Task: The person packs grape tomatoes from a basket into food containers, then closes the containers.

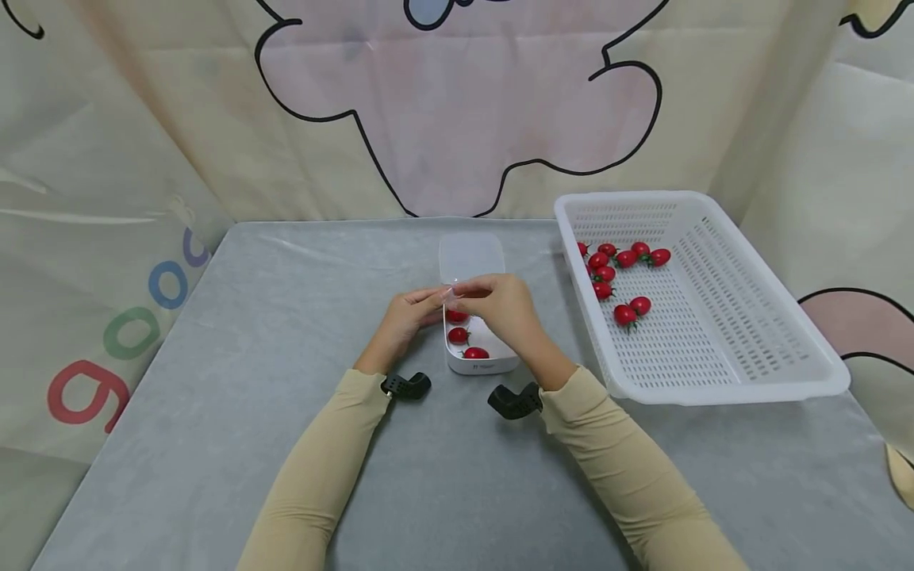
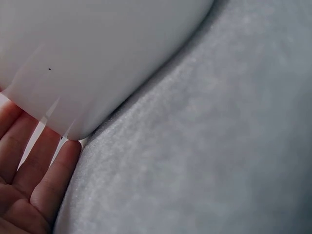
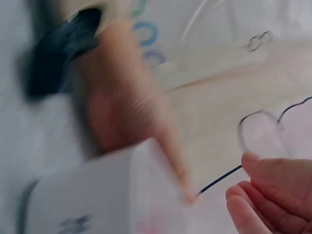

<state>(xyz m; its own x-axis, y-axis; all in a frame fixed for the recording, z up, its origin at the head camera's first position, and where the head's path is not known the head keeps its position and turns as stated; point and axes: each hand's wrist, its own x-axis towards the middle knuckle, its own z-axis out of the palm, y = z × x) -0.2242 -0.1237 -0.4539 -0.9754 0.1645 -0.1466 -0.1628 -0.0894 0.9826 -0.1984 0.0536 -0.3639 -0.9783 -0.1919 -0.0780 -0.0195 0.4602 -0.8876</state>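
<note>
A small white box (image 1: 481, 365) stands mid-table, with several red cherry tomatoes (image 1: 458, 335) along its left side. My left hand (image 1: 405, 319) is at the box's far left, its fingers (image 2: 57, 170) against the outside wall and its thumb near the rim. Above the far end of the box is my right hand (image 1: 503, 311), fingertips close to the left thumb. In the right wrist view its thumb and fingers are loosely bent, and nothing shows between them. The hands hide the box's far end. A translucent lid (image 1: 471, 254) lies just behind the box.
A large white perforated basket (image 1: 721, 392) stands at the right, with several cherry tomatoes (image 1: 624, 316) in its left part. Grey cloth (image 1: 286, 317) covers the table. A printed curtain (image 1: 457, 119) hangs behind, and another hangs along the left.
</note>
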